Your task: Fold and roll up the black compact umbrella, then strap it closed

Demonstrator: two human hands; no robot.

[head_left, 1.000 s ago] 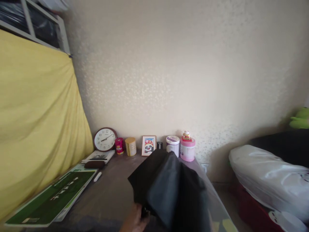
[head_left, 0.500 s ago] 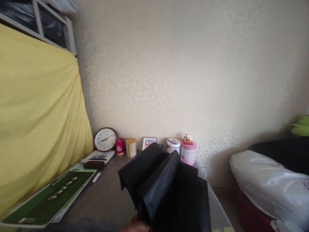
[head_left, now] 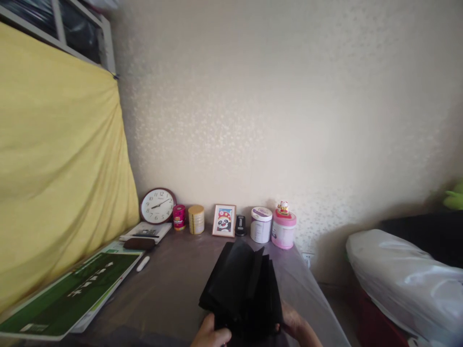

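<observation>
A folded black sheet-like thing, with several overlapping layers and loose upper edges, is held up at the bottom centre. I cannot tell whether it is a bag or plain sheeting. My left hand grips its lower left corner, the thumb lying across the front. On the lower right side, my right hand closes around its edge, and most of those fingers are hidden behind the black layers.
A table lies under my hands. Along the wall stand a clock, a yellow tin, a framed panda picture and two tubs. Left are a green book and white pen. A white plastic-wrapped bundle sits right.
The black thing has come down and drawn together, uncovering the panda picture and the tubs. My right hand now shows at its right side; before, only one hand was visible.
</observation>
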